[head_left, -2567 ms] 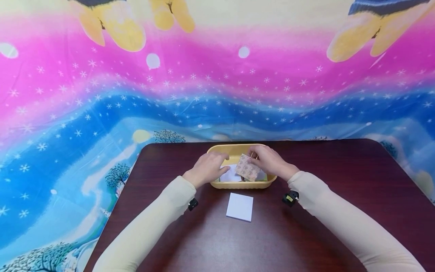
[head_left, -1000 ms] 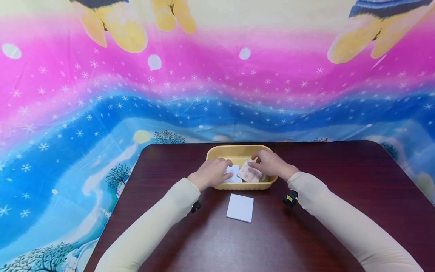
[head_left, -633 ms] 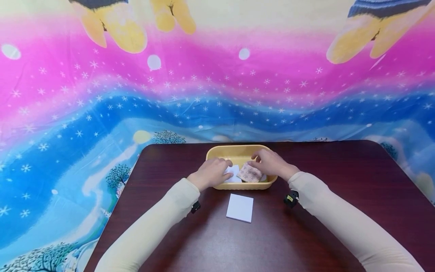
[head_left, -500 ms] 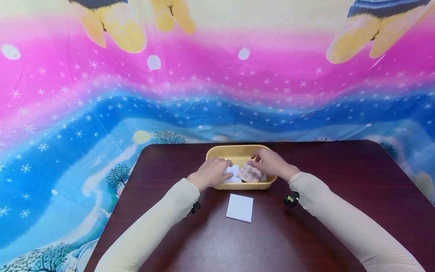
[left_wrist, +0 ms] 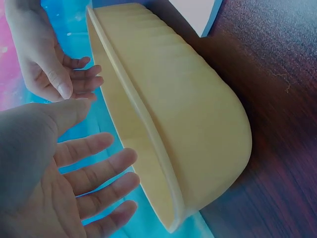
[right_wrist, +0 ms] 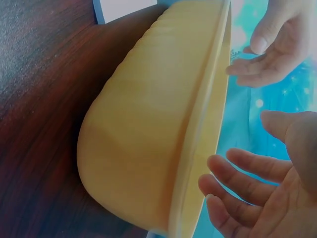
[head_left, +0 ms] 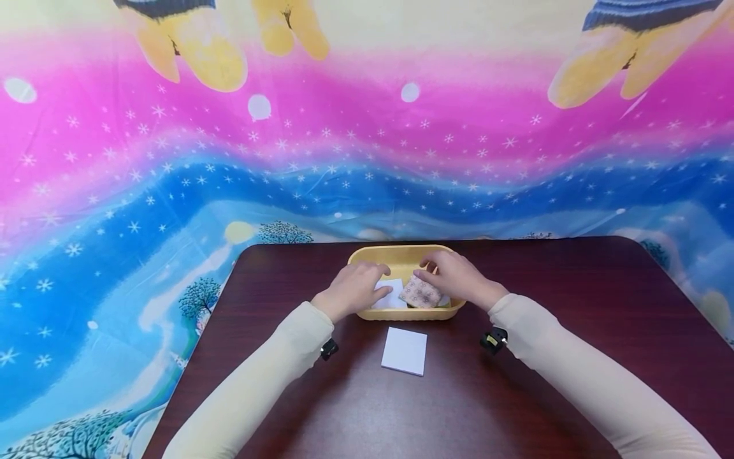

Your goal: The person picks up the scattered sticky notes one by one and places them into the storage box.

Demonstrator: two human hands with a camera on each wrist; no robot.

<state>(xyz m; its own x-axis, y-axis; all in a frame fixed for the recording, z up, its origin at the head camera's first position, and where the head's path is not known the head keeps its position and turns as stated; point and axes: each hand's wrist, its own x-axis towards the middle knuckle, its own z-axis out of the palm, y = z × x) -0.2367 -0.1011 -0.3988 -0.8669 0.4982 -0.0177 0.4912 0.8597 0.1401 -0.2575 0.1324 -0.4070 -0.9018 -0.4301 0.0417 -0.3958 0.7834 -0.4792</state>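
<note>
In the head view a yellow plastic basket (head_left: 401, 313) stands near the table's far edge. Inside it, a square piece with a small printed pattern (head_left: 422, 291) lies at the right, over something mostly hidden, and a white square piece (head_left: 392, 294) lies at the left. My left hand (head_left: 352, 288) hovers over the left end, its fingers spread and relaxed, as the left wrist view shows. Above the patterned piece is my right hand (head_left: 455, 275); the right wrist view shows its loosely bent fingers (right_wrist: 247, 168) with nothing between them.
Another white square piece (head_left: 404, 351) with a bluish edge lies flat on the dark wooden table (head_left: 493, 408), just in front of the basket. Behind the table hangs a colourful printed cloth (head_left: 367, 140). A small black device sits at each wrist.
My right hand held the patterned square piece tilted over the basket; the piece now lies inside, let go. My left hand dipped into the basket's left side, then lifted back slightly left.
</note>
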